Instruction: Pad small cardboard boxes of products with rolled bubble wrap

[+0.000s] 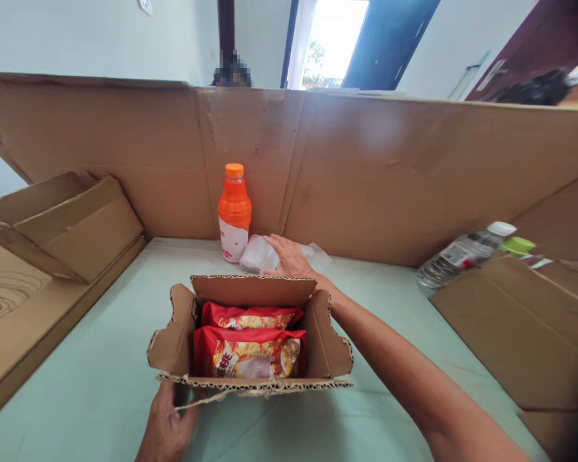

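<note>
Two hands: right hand [291,258] on clear plastic [259,255], thumb parted from fingers, grip unclear; left hand [169,425] by the near left edge of the box [253,290], fingertips hidden, hold I cannot tell.
Box: between the hands, mouth upward, long axis left to right.
Red packets [250,353]: two inside, lengthwise with it.
Orange bottle [234,208]: upright beside the plastic.

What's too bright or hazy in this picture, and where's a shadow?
Head view: the opening at the back is washed almost white; head view: a soft shadow darkens the pale green surface on the near side of the open box; head view: a pale haze sits on the cardboard wall.
</note>
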